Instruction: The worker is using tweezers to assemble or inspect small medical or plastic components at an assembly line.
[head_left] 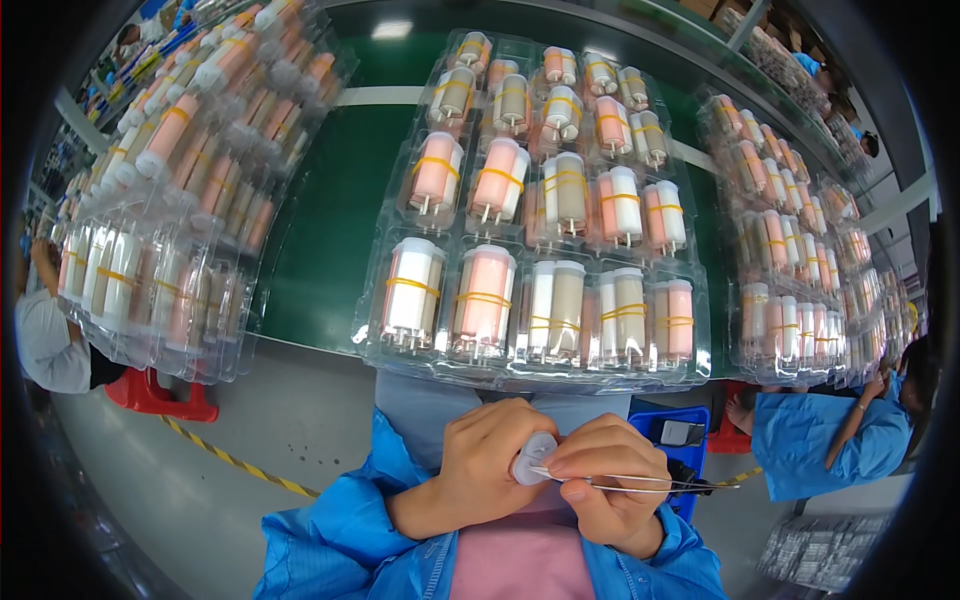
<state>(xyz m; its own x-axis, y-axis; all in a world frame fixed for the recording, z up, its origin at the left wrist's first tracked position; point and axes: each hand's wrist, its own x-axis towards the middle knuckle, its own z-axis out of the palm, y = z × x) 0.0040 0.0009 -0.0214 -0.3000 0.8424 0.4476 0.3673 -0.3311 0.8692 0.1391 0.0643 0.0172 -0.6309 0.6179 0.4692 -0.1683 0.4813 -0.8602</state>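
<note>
Close to my body, below the table's front edge, my left hand [475, 450] is closed round a small translucent white piece with a round end [529, 460]; the rest of it is hidden in my fingers. My right hand [618, 455] pinches a pair of thin metal tweezers [645, 485]. Their tips touch or nearly touch the round end, and their other end points right. Ahead of my hands, a clear plastic tray [535, 378] carries bundles of white, pink and grey cylinders [485, 300] bound with yellow bands.
The table has a green top [325, 220]. Stacked trays of similar cylinders [165, 135] rise at the left; more trays [775, 255] stand at the right. A blue bin [698, 480] sits beside my right hand. Co-workers [805, 440] sit at both sides, near red stools [165, 397].
</note>
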